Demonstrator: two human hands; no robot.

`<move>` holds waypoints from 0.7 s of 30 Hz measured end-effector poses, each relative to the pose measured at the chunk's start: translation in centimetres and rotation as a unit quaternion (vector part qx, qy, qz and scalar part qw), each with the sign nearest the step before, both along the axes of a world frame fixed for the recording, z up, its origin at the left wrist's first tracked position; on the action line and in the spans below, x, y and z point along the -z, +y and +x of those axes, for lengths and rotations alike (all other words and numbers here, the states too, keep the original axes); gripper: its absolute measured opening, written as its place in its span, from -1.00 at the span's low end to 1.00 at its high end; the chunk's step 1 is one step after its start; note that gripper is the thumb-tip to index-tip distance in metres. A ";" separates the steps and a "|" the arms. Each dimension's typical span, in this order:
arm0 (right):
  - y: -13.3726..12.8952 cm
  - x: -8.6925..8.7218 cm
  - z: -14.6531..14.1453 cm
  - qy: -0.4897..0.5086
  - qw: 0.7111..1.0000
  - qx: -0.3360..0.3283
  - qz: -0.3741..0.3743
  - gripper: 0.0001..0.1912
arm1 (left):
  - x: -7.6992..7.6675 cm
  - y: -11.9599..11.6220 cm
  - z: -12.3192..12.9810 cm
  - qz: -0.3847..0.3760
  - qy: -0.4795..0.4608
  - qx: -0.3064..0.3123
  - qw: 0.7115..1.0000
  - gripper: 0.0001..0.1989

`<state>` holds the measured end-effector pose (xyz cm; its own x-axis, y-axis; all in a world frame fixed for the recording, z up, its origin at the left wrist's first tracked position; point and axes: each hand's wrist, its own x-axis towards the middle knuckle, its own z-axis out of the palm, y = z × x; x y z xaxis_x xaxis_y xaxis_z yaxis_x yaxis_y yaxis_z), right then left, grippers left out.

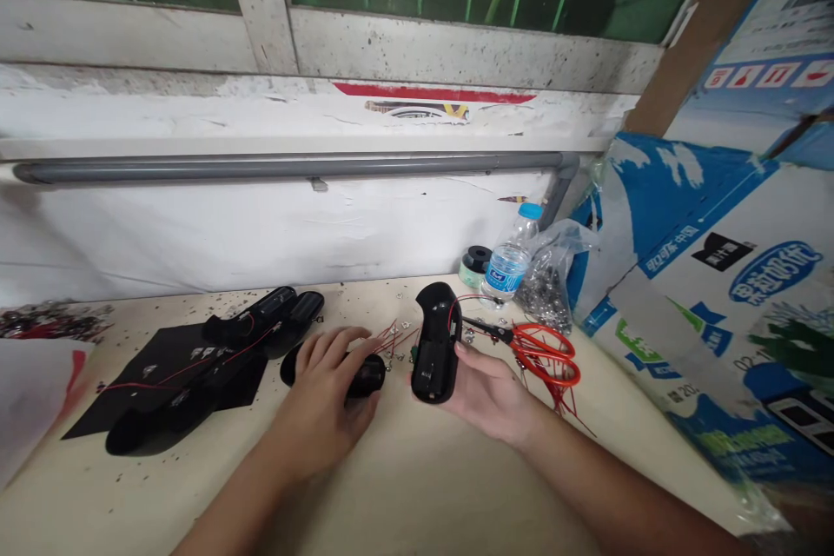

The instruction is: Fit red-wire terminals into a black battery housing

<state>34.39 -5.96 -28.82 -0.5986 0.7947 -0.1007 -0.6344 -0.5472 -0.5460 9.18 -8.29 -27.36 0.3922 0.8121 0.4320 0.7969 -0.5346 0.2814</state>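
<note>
My right hand (492, 395) holds up a curved black plastic housing (435, 360), its hollow inside facing me and a thin red wire (464, 302) running out of its upper part. Over a second black plastic piece (368, 375) on the table, my left hand (326, 404) is closed, with fingers curled across it. Most of that piece is hidden under the hand. Between the two hands lie thin red wires (394, 339) and small metal parts. Just right of the held housing are scissors (547, 352) with orange handles, lying among more red wires.
Several more black housings (166, 417) lie on a black sheet (153, 356) at left. Beyond are a pile of small metal parts (58, 319) and a white bag (32, 400). At the back stand a water bottle (506, 269), a round tub (474, 268) and a plastic bag of metal parts (547, 287). Cartons (710, 278) bound the right.
</note>
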 end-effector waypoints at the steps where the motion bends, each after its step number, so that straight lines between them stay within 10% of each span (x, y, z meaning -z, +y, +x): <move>1: 0.2 0.0 0.1 -0.003 1.000 0.001 -0.005 -0.65 | -0.1 0.3 -0.6 -0.010 0.025 -0.001 1.000 -0.42; 14: 0.6 0.3 0.4 -0.007 1.000 0.009 0.022 -0.62 | 2.4 3.0 -3.2 0.012 0.054 -0.101 0.993 -0.48; 21: 0.2 0.3 -0.2 -0.053 0.992 0.066 0.098 -0.64 | 0.9 -0.1 1.8 0.001 -0.101 0.039 0.994 -0.57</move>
<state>34.23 -5.75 -29.13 -0.4831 0.8755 0.0072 -0.6269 -0.3401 -0.7010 10.96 -8.36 -28.28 0.3594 0.7819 0.5094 0.6803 -0.5932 0.4305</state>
